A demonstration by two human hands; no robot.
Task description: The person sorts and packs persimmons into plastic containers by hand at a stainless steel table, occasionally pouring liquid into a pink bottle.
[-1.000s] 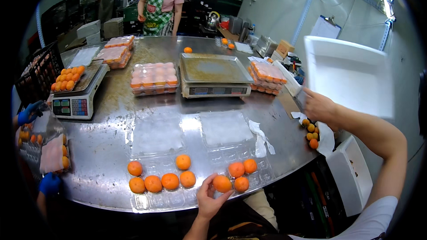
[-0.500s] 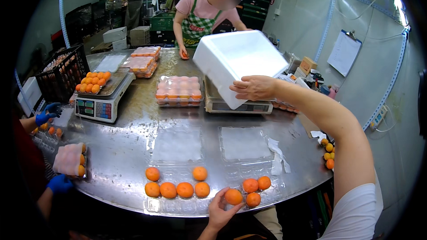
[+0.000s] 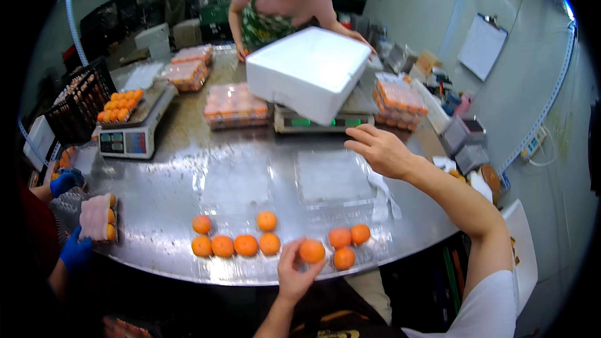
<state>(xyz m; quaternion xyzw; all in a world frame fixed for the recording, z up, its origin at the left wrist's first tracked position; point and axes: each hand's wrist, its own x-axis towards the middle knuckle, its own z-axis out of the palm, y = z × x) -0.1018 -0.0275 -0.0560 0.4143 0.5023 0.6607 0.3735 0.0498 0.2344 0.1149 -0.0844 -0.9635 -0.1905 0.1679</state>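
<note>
Grasped by your left hand (image 3: pixel 295 280) was one round orange fruit (image 3: pixel 312 251), left of three similar fruits (image 3: pixel 344 258), your right hand (image 3: pixel 383 151) was free, loosely extended near a rectangular white foam box (image 3: pixel 307 66).

white short sleeve (image 3: pixel 471 308) lower right, dark garment (image 3: pixel 328 320) with yellow marking (image 3: pixel 343 334) bottom centre, pale trouser leg (image 3: pixel 372 295), bare hands (image 3: pixel 387 153)

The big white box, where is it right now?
In the head view, the white box is just above the middle, over the scale, with stacked fruit packs to its right and your right hand near its closest corner.
</note>
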